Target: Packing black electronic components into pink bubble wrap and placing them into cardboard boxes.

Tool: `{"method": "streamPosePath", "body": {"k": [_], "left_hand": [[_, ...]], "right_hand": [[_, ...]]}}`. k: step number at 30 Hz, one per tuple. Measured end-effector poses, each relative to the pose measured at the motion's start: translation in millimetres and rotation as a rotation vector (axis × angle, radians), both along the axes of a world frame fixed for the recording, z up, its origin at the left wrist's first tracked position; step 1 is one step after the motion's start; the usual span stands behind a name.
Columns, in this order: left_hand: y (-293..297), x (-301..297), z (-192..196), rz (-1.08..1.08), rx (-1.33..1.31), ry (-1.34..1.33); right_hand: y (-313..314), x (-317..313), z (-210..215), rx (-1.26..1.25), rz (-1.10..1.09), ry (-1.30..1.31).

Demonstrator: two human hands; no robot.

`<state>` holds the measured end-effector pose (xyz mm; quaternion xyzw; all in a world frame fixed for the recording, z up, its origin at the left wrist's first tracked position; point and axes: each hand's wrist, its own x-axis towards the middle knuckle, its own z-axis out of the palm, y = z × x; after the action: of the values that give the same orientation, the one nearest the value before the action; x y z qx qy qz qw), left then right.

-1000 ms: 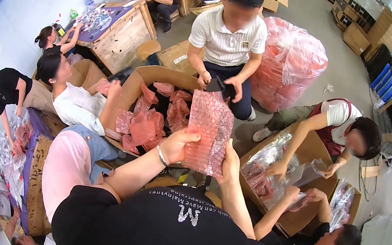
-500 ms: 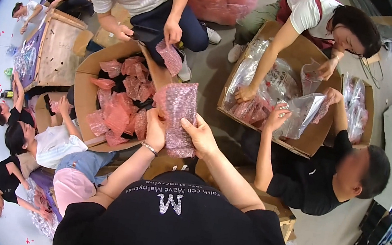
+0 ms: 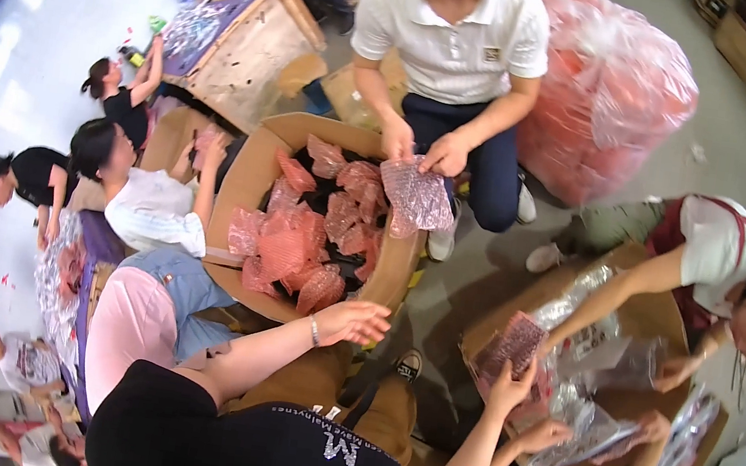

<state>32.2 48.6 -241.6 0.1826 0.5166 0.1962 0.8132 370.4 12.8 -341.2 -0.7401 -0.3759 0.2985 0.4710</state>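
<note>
My right hand (image 3: 512, 383) grips a pink bubble-wrap pouch (image 3: 513, 339) at its lower end, over the near left edge of the right carton (image 3: 471, 335). My left hand (image 3: 353, 324) holds nothing. Its fingers are stretched out beside the near rim of the left carton (image 3: 399, 265). Several pink bubble-wrap packets (image 3: 290, 245) lie in that carton over something black. Across from me, a seated person in a white shirt holds another bubble-wrap pouch (image 3: 416, 196) by its upper edge, over the same carton's rim.
In the right carton, clear plastic bags (image 3: 599, 355) lie around the hands of two people. Behind it stands a big clear sack of pink wrap (image 3: 604, 84). To the left, people work beside a wooden crate (image 3: 252, 40). My shoe (image 3: 409, 363) is on the floor between the cartons.
My right hand has carried the pink pouch right to the other carton. My left hand has let go of it and opened. The view has turned, shifting the surroundings.
</note>
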Motion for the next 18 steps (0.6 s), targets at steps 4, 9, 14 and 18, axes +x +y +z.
{"method": "streamPosePath", "body": {"k": [4,9,14,18], "left_hand": [[-49,-69,-27,0.155,-0.156,0.271],[-88,-120,-45,0.349,-0.253,0.503],[-104,-154,-75,0.417,-0.315,0.472],[-97,-190,-123,0.323,-0.102,0.652]], "right_hand": [[30,16,-93,-0.124,0.008,-0.319],[61,-3,-150,-0.281,-0.33,-0.223],[25,92,-310,-0.445,-0.301,0.55],[4,123,-339,-0.883,0.48,0.026]]}}
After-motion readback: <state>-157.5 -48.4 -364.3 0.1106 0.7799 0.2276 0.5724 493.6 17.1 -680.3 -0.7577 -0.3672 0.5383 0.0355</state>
